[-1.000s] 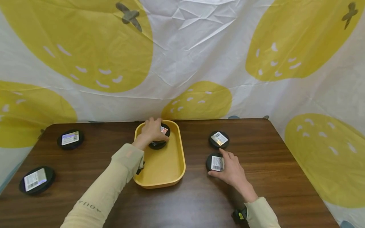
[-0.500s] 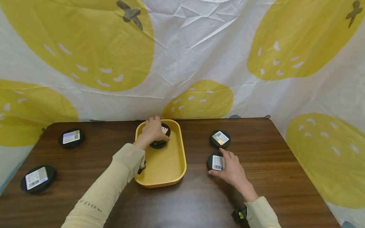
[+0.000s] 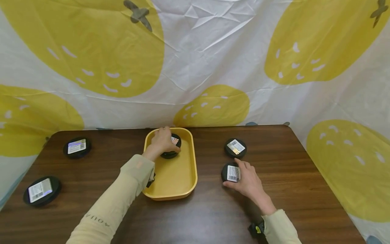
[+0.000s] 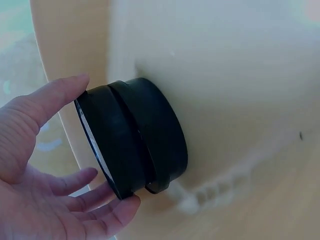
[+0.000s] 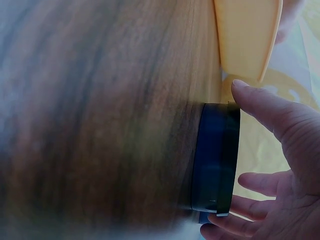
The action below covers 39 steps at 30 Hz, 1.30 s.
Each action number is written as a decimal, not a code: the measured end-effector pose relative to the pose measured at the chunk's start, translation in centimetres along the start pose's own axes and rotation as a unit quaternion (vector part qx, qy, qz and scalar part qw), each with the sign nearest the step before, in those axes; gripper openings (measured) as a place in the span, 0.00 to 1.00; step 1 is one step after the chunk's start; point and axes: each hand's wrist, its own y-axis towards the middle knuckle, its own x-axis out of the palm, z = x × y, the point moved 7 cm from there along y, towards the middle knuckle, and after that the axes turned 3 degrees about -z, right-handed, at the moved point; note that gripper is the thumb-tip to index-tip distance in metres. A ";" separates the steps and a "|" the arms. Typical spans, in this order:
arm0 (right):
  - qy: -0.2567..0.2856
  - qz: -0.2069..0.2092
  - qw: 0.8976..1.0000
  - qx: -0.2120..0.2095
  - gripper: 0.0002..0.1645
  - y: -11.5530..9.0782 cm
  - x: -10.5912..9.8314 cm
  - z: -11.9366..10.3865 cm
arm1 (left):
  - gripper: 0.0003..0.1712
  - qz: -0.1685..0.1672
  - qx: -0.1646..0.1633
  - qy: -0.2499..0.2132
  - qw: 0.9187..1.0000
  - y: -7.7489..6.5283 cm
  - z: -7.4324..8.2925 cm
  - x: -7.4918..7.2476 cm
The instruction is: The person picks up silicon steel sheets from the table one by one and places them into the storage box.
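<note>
Little has moved since half a second ago: my left hand [image 3: 161, 140] sits a touch lower over the tray [image 3: 175, 181], while my right hand [image 3: 248, 179] keeps its place. The tray's right wall stands between my two sets of fingers, and a creased cloth [image 3: 210, 64] with big yellow shapes hangs beyond them. Well left of my left fingers lie the far-left disc [image 3: 77, 148] and the near-left disc [image 3: 41, 191]; just past my right forefinger is the far-right disc [image 3: 235, 148]. These are round and black with pale labels; the tray is yellow with rounded corners, the bench [image 3: 210, 213] brown and wood-grained. My left fingers and thumb grip the upper disc [image 4: 112, 142] by its rim, right above the lower disc [image 4: 162, 132] inside the tray. My right fingers and thumb hold the near-right disc [image 5: 215, 160] round its edge, flat on the bench between them.
</note>
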 end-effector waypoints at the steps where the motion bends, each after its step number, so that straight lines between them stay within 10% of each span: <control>1: 0.000 -0.001 1.000 0.000 0.55 0.0 0.0 0.0 | 0.50 -0.001 0.000 0.003 1.000 0.0 0.0 0.0; 39: -0.029 -0.004 1.000 0.008 0.56 0.4 0.4 -0.3 | 0.29 -0.013 -0.004 0.007 1.000 -0.4 0.0 0.1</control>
